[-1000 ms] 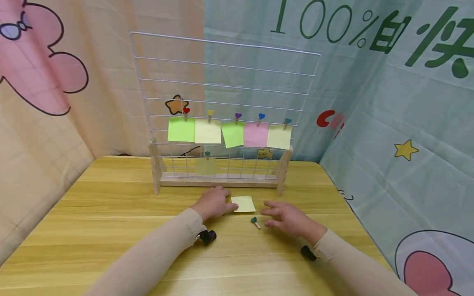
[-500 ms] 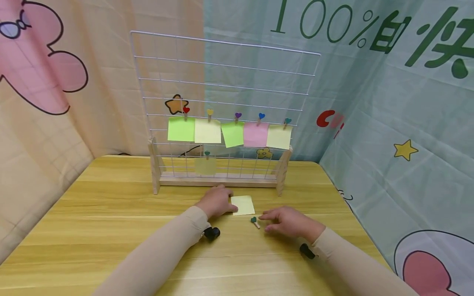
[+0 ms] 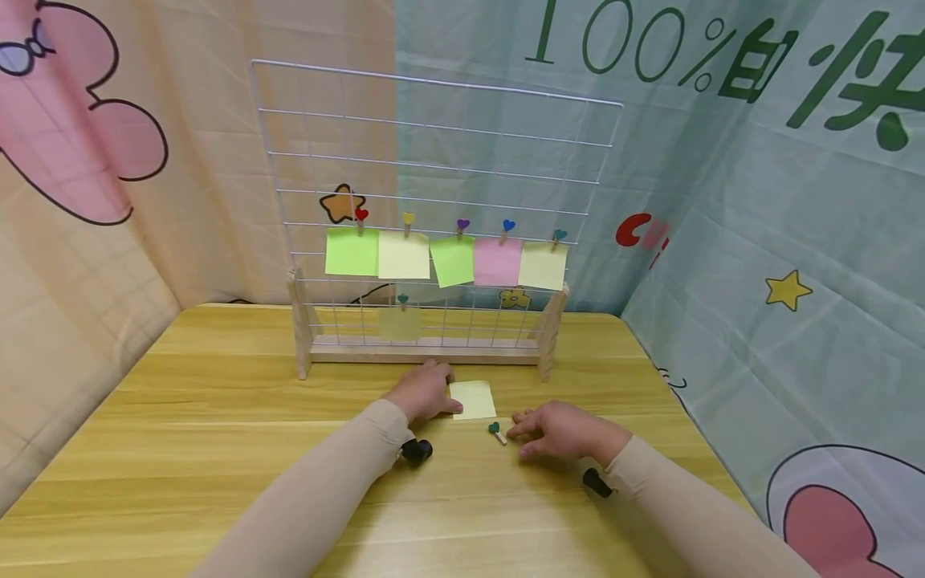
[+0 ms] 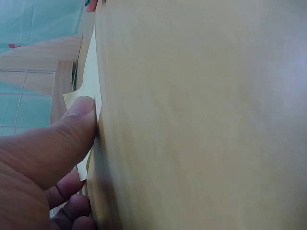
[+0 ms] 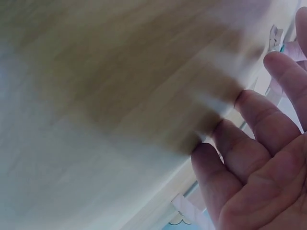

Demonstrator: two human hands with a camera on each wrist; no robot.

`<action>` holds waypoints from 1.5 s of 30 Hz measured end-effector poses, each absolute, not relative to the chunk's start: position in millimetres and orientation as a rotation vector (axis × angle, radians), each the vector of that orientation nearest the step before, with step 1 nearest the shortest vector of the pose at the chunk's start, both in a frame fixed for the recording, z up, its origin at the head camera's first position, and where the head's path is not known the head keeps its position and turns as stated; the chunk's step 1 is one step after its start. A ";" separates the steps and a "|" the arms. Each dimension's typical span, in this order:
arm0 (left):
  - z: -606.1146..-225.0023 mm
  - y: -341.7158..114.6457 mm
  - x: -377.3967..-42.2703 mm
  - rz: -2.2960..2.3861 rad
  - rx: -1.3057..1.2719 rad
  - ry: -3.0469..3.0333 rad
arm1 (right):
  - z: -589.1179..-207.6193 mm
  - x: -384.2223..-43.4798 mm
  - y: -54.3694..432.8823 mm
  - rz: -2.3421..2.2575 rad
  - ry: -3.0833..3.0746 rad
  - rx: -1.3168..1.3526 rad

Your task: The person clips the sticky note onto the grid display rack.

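A pale yellow sticky note (image 3: 473, 400) lies on the table in front of the rack. My left hand (image 3: 425, 393) pinches its left edge; in the left wrist view the thumb (image 4: 82, 108) presses on the sticky note (image 4: 89, 86), which bends up beside it, and the other fingers curl below. A small wooden clothespin with a dark green heart (image 3: 497, 433) lies just nearer than the note. Right beside this clothespin is my right hand (image 3: 567, 432), holding nothing, its fingers loosely bent. In the right wrist view the right hand's fingertips (image 5: 206, 153) rest at the tabletop.
Behind the hands stands a white wire grid rack (image 3: 426, 353) on a wooden base. Several green, yellow and pink notes hang in a row from heart clothespins, such as the pink note (image 3: 497, 263). One pale note (image 3: 400, 324) hangs lower. Printed curtains (image 3: 723, 241) enclose the table.
My right hand has come slightly nearer and lower beside the clothespin, with its fingers drawn closer together. My left hand has shifted a little to the right at the sticky note's edge.
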State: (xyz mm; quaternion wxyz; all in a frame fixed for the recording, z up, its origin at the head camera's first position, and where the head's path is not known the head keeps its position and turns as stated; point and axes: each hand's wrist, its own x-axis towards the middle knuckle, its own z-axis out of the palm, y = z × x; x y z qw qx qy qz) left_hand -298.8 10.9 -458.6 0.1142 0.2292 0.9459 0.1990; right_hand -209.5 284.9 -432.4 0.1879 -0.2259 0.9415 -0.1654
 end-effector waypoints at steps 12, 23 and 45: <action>-460.3 12.4 -302.4 0.598 0.624 2.740 | -431.3 -209.4 284.1 -0.447 2.646 -0.628; -454.3 13.3 -300.0 0.652 0.616 2.735 | -429.3 -211.0 282.6 -0.371 2.691 -0.716; -457.9 14.0 -300.5 0.784 0.636 2.691 | -424.2 -206.4 265.3 -0.140 2.755 -0.892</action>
